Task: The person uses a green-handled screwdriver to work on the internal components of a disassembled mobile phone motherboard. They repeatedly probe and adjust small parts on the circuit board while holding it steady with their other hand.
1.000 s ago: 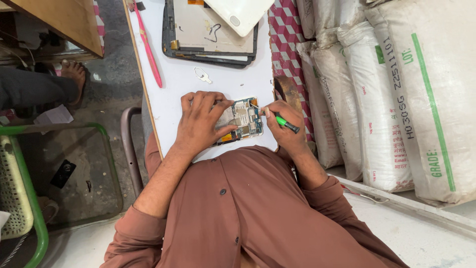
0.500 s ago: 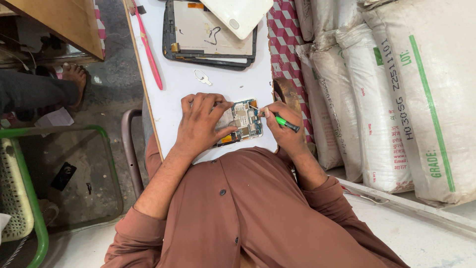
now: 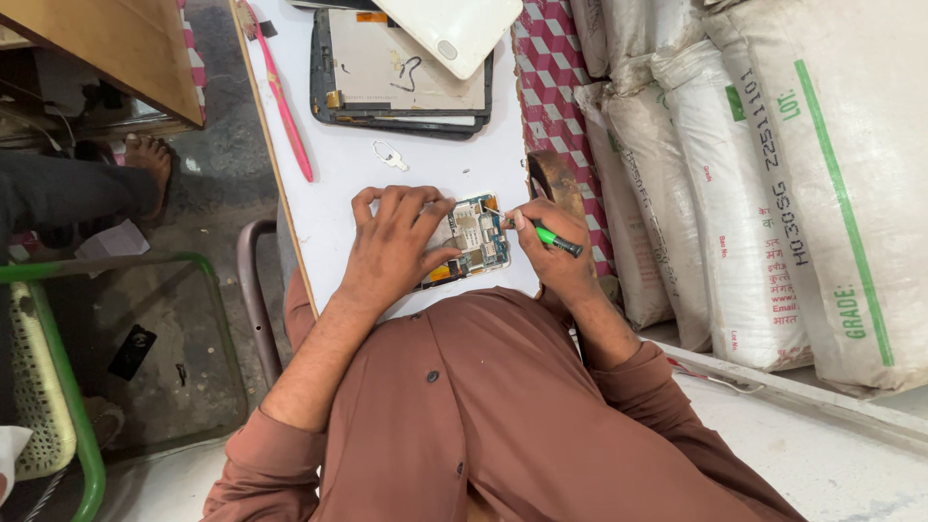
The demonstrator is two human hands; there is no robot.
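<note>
White woven sacks (image 3: 735,184) stand packed side by side along the right edge of the table, upright and touching. The outermost sack (image 3: 851,174) carries a green vertical stripe and green and dark print. A dismantled tablet screen (image 3: 401,77), dark-framed with a pale back, lies flat at the table's far end.

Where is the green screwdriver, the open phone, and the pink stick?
green screwdriver (image 3: 553,238), head view, on its green handle.
open phone (image 3: 476,237), head view, on its bare circuit board.
pink stick (image 3: 282,101), head view, on its middle.
</note>
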